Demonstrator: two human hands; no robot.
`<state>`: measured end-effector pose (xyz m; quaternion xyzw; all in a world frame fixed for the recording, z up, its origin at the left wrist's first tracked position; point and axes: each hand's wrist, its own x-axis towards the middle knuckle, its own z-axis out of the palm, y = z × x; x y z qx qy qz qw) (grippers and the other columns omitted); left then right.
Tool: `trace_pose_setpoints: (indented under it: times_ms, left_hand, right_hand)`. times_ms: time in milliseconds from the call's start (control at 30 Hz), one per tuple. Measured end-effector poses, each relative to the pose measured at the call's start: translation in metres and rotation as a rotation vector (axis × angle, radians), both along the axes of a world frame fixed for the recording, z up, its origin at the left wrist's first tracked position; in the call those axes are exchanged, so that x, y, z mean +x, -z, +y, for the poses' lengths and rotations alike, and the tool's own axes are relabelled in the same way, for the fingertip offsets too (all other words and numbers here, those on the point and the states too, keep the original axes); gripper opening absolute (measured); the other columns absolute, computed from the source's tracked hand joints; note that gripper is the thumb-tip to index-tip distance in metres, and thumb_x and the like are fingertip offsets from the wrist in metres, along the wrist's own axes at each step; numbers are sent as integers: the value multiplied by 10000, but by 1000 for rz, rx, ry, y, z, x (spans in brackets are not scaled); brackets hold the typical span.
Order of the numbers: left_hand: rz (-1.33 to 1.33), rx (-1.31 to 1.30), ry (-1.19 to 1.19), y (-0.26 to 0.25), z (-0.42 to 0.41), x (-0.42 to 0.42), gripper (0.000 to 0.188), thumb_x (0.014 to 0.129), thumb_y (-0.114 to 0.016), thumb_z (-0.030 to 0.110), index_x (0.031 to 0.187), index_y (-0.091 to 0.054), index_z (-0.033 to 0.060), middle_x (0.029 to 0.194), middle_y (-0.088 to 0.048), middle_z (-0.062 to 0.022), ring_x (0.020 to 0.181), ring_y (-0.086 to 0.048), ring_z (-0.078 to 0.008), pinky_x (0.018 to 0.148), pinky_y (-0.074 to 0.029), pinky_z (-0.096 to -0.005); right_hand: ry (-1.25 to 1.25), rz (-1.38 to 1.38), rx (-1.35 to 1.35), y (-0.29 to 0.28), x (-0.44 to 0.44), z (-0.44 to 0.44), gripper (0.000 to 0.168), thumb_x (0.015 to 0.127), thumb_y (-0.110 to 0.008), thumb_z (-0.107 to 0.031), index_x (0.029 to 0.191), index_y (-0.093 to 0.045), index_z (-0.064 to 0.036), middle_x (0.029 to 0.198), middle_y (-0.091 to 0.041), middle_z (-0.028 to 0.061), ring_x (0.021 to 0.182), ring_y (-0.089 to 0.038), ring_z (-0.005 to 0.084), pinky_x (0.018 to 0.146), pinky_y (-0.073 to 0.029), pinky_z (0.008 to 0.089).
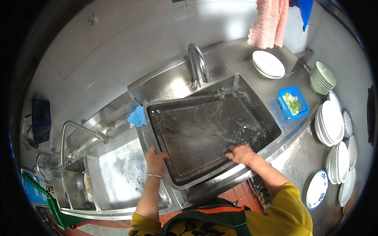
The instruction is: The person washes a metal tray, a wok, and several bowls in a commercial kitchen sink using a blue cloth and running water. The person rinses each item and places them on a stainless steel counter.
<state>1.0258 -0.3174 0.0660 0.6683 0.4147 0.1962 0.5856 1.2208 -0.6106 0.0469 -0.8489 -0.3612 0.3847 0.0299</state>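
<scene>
A large dark metal tray (189, 138) rests tilted across the right sink (257, 103), with water moving over its surface. My left hand (155, 160) grips the tray's left rim, thumb over the edge, a bangle on the wrist. My right hand (240, 154) is over the tray's near right part, fingers bent at the water and slightly blurred; whether it holds anything is hidden. Behind the tray a chrome faucet (198, 65) curves over the sink. A light blue cloth (137, 116) lies by the tray's far left corner.
Left is a sink of foamy water (121, 174) under another faucet (79, 126). On the right counter are a blue basket (304, 109) with leafy scraps, white dishes (332, 122), stacked green bowls (323, 77) and a blue-patterned plate (317, 189). A pink towel (268, 23) hangs above.
</scene>
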Motion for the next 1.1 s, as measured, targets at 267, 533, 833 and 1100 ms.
trace_pose_setpoints:
  times_ms: [267,533,833,1100]
  left_hand:
    - [-270,109,146,-176,-33,2,240,546,-581,-126,689,-495,46,680,-544,7,585,-467,-73,531,-384,-218]
    - [-338,248,88,-266,-40,-92,298,545,-518,-157,685,-433,92,674,-509,29,579,-446,-69,556,-373,-205]
    - [-375,310,-172,-216,17,-270,289,511,-510,-129,653,-393,94,636,-444,41,563,-400,-66,543,-350,-204]
    - [-594,65,-453,-65,-2,-356,246,579,-568,-89,747,-465,58,649,-534,-23,594,-506,-118,575,-434,-256]
  right_hand:
    - [522,-93,739,-13,-64,-36,651,861,-580,-510,1321,-484,-59,1369,-422,256,1322,-336,392,1075,-311,442]
    - [469,-263,863,22,-149,13,330,910,-538,-327,930,-676,-28,1035,-643,155,1090,-532,363,1004,-365,435]
    - [417,-240,783,18,-226,37,334,892,-555,-310,1085,-605,-42,1166,-568,205,1146,-483,380,1025,-327,475]
    - [660,-223,985,3,-310,38,624,906,-569,-299,1355,-343,69,1354,-386,308,1264,-389,423,1062,-319,426]
